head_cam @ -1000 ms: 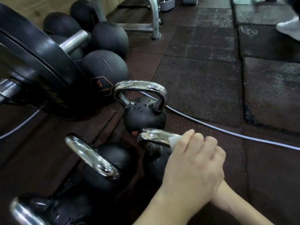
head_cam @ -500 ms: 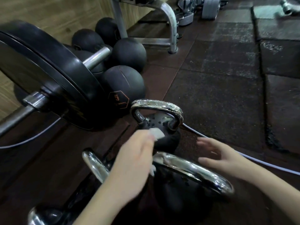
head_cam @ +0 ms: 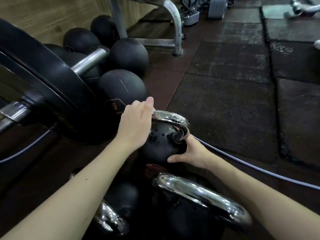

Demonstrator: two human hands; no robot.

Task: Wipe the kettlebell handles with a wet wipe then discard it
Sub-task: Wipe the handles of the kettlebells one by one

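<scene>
Three kettlebells in row; wiping step on far kettlebell (head_cam: 161,146). Left hand (head_cam: 136,122) closed over wet wipe (head_cam: 153,110), pressed on left end of chrome handle (head_cam: 170,118). Right hand (head_cam: 190,151) cupped open against bell's side, steadying. Next, probably: sweep wipe along handle arc toward right

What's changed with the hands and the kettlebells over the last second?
The left hand carried the white wet wipe from the nearer chrome handle forward onto the chrome handle of the far black kettlebell. The right hand, free half a second ago, now braces that kettlebell's round body. The kettlebells, the barbell plate and the medicine balls look unmoved.
</scene>
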